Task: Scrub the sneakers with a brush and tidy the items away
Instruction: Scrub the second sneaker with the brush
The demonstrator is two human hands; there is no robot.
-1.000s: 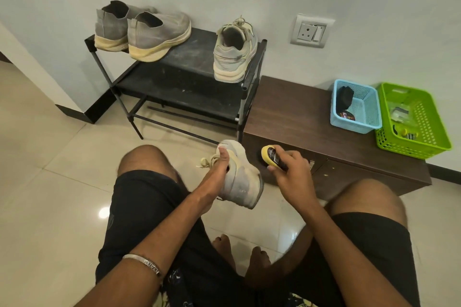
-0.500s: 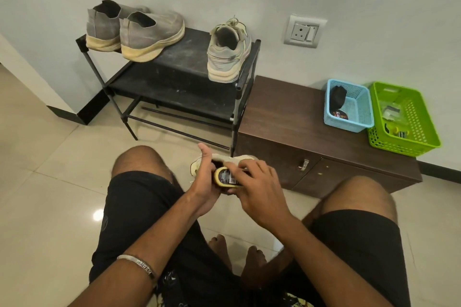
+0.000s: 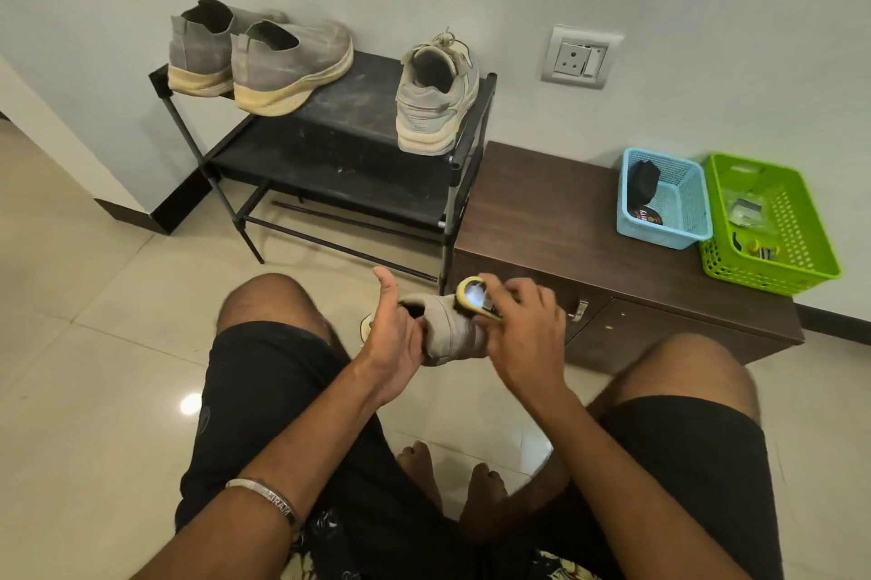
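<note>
the person wears black shorts (image 3: 264,391) that end just above both knees, with a small round dark logo on the leg below the left hand (image 3: 396,339). a thin silver bangle (image 3: 264,497) with engraved letters circles the left forearm well behind that hand, while the forearm behind the right hand (image 3: 528,334) is bare. both arms are sleeveless in view, and the feet (image 3: 447,485) are bare.
</note>
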